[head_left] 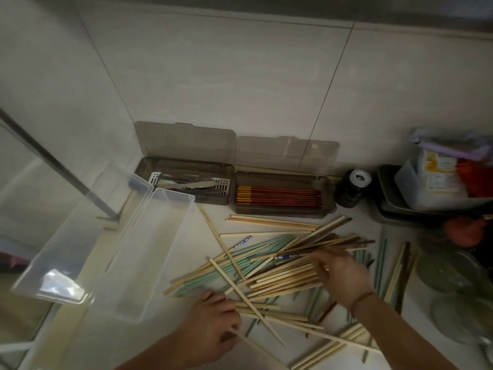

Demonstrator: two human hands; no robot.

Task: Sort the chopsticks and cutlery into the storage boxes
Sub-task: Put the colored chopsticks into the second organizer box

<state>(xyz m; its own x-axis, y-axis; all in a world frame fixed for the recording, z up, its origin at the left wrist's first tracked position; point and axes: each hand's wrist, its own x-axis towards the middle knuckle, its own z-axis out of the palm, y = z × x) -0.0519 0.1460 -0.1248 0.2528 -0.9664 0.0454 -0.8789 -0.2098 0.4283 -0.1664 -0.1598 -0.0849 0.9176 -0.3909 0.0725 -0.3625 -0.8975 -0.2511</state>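
Observation:
A loose pile of pale wooden and mint-green chopsticks (277, 265) covers the counter in front of me. My left hand (213, 324) grips a few pale wooden chopsticks at the pile's near-left edge. My right hand (341, 276) reaches into the pile's right side, its fingers curled among the sticks. A clear empty storage box (157, 252) with its lid open stands to the left. Against the wall, a smoky box holding metal cutlery (186, 182) sits beside a smoky box of red-and-yellow chopsticks (282, 196).
A dark jar (352, 188) stands right of the smoky boxes. Stacked trays with a plastic container (432, 182) fill the back right corner. Glass lids (453, 276) lie at the right edge. More chopsticks (392, 268) lie near them. A metal bar (53, 161) slants at the left.

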